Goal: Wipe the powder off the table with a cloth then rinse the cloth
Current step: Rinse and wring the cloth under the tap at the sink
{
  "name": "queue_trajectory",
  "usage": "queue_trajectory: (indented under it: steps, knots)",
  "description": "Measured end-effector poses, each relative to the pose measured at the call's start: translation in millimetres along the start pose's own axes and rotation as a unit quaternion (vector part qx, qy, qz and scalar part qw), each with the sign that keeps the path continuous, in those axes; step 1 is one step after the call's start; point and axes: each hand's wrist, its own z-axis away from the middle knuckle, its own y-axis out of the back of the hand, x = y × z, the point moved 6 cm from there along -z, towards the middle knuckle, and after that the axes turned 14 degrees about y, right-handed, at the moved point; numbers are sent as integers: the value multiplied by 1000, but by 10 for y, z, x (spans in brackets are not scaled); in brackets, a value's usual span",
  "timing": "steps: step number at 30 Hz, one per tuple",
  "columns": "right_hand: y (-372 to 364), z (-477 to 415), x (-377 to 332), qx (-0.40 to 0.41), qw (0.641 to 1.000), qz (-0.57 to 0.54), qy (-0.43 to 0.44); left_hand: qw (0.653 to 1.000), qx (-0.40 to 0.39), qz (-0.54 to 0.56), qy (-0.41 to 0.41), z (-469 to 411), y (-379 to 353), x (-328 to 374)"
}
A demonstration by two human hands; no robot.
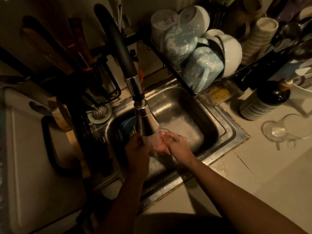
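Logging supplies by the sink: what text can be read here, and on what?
"CASTILE": pale label of the dark pump bottle right of the sink.
Other lines on that label: too blurred to read.
Marks on the upturned white cups, on their bases: too blurred to read.

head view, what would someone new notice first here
The left hand and right hand meet under water running from the faucet over the steel sink. What they hold is too dim to tell. Next come the blue-marbled mugs stacked behind the sink on the right, and the dark bottle on the counter to the right of the sink.
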Motion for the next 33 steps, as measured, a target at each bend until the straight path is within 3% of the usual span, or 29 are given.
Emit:
queue_trajectory:
  steps: [3, 7, 16, 20, 27, 33]
  knots:
    - [-60, 56, 43, -47, 989, -106, -87, 997, -30, 65, 29, -8, -19, 33]
    - [-55, 105, 107, -56, 964, -218, -140, 997, -43, 16, 55, -75, -7, 35]
    - [380, -139, 47, -13, 997, -74, -24, 978, 29, -203, -37, -11, 87, 373]
    - [447, -209, 19, -4, 995, -95, -26, 981, 15, -190, -30, -37, 102, 364]
    - [411, -290, -136, -111, 992, -53, -33, 993, -8, -113, 35, -157, 169, 211]
    - [421, -337, -286, -99, 992, -68, -39, 991, -48, -109, 66, -172, 245, 90]
